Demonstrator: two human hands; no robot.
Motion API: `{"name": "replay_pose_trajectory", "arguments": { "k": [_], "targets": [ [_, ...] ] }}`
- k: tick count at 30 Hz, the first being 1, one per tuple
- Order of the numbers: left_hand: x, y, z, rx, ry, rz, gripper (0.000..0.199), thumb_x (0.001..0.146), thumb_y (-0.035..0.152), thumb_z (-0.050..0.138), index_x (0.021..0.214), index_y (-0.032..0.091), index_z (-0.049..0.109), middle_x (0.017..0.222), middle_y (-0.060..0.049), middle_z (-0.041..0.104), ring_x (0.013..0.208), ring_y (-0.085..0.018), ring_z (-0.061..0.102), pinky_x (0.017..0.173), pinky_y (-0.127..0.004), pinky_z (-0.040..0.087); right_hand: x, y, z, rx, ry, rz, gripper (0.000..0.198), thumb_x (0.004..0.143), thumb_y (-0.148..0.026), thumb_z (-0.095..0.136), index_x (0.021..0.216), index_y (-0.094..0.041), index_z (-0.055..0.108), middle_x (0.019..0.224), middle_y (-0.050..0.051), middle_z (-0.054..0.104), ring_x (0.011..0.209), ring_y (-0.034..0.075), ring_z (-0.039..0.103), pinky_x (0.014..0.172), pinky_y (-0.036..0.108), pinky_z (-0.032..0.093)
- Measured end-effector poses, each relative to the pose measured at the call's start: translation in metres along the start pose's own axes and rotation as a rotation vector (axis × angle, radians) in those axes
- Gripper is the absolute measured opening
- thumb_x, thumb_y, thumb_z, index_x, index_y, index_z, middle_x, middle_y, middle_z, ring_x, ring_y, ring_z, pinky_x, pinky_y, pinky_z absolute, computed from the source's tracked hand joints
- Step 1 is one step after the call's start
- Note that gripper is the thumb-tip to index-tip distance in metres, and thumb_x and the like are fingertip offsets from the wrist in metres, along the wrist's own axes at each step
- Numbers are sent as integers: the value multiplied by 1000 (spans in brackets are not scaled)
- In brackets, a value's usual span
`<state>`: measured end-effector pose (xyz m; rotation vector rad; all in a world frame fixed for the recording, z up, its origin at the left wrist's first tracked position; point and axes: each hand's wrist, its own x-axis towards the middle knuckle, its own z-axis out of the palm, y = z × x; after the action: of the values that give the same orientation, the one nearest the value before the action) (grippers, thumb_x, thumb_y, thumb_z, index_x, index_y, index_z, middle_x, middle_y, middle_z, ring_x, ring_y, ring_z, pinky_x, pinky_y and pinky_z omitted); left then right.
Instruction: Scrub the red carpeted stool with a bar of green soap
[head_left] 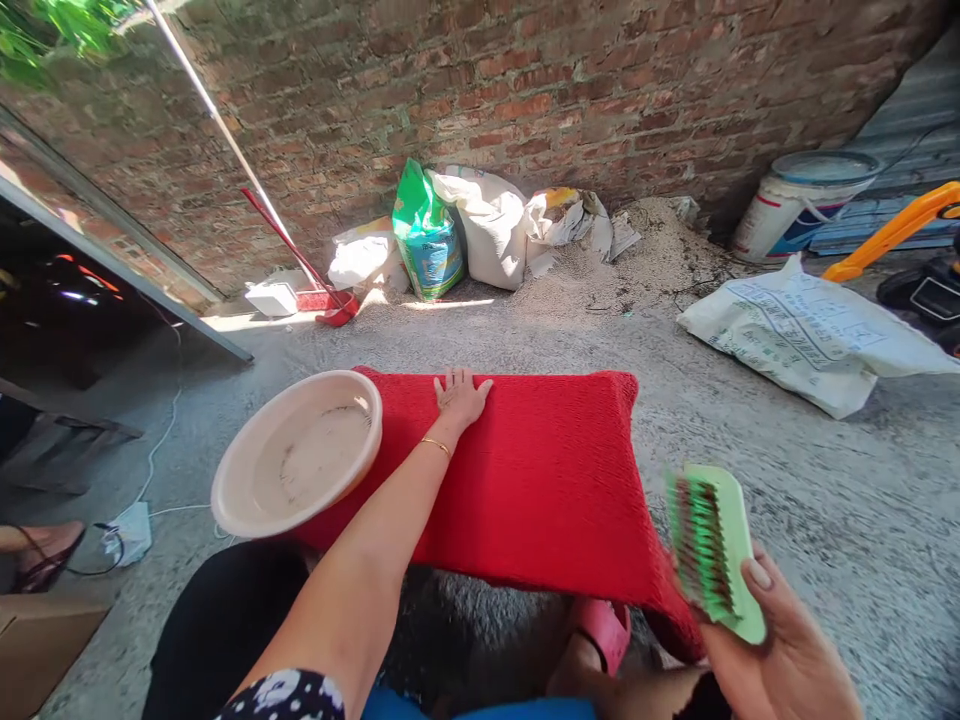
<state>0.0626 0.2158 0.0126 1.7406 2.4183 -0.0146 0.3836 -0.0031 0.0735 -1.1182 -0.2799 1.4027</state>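
My left hand (460, 398) lies flat with spread fingers on a red cloth (540, 480) stretched over a low bench or table. A gold bracelet circles that wrist. At the lower right, my right hand (780, 640) grips a green scrub brush (739, 550), its green and brown bristles turned left and slightly blurred. The brush is held off the cloth, beyond its right edge. A pale pink basin (240, 490) rests on the left end of the cloth, with dark specks inside. What supports the cloth is hidden.
Along the brick wall stand a green bag (420, 230), a white sack (491, 225) and a bucket (795, 210). A white sack (810, 330) lies on the right. A red dustpan (339, 310) is at the back left. Another person's foot (49, 550) shows at the left edge.
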Motion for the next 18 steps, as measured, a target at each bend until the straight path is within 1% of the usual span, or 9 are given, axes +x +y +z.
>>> {"name": "replay_pose_trajectory", "arguments": {
  "k": [4,7,9,11,13,14,15,16,18],
  "targets": [
    [-12,58,8,-4,-23,172,76,92,63,19,150,17,32,157,-7,31,148,-27,13,121,-49,4,2,-2,-4,-2,7,4,28,69,-38,74,94,-26,69,91,3,72,80,22,69,78,40,60],
    [-22,108,16,-23,-39,311,78,92,65,18,150,15,32,157,-9,30,148,-27,14,121,-50,4,3,-3,-7,3,40,14,29,70,-39,72,96,-26,69,93,3,73,80,24,70,81,43,59],
    [-27,141,22,-44,-44,363,80,92,64,18,150,11,31,157,-13,29,148,-28,14,121,-51,4,3,-3,-8,12,65,17,29,70,-40,72,96,-27,69,95,4,73,81,24,70,82,44,59],
    [-35,175,28,-69,-42,379,81,91,64,19,150,9,31,157,-15,28,148,-29,14,121,-51,4,3,-4,-7,21,75,20,30,70,-39,72,98,-27,69,96,4,73,83,24,70,83,43,59],
    [-46,207,33,-87,-66,419,79,90,65,24,148,12,36,158,-15,26,148,-31,13,120,-54,3,3,-5,-4,27,65,26,33,70,-39,72,101,-27,69,98,4,73,85,24,70,83,43,59],
    [-54,223,35,-91,-94,473,76,90,66,27,146,16,41,158,-13,25,148,-32,12,119,-56,2,3,-5,-3,29,53,29,35,70,-38,72,103,-27,68,99,4,73,87,24,70,84,43,58],
    [-63,237,35,-92,-148,562,73,89,66,29,143,20,46,159,-11,25,148,-32,11,119,-58,2,4,-6,-1,30,40,31,35,70,-37,72,104,-27,68,99,4,73,88,24,70,83,42,58],
    [-72,248,35,-109,-201,664,71,89,67,30,142,23,47,159,-10,25,148,-31,11,119,-57,3,4,-6,0,30,29,33,35,70,-37,72,104,-27,68,99,3,73,89,24,70,83,42,58],
    [-89,259,30,-173,-274,807,73,88,71,27,146,27,40,160,-8,23,148,-28,14,119,-54,11,4,-7,2,32,16,31,35,71,-36,73,104,-27,68,98,3,73,88,23,70,82,40,59]
  ]
}}
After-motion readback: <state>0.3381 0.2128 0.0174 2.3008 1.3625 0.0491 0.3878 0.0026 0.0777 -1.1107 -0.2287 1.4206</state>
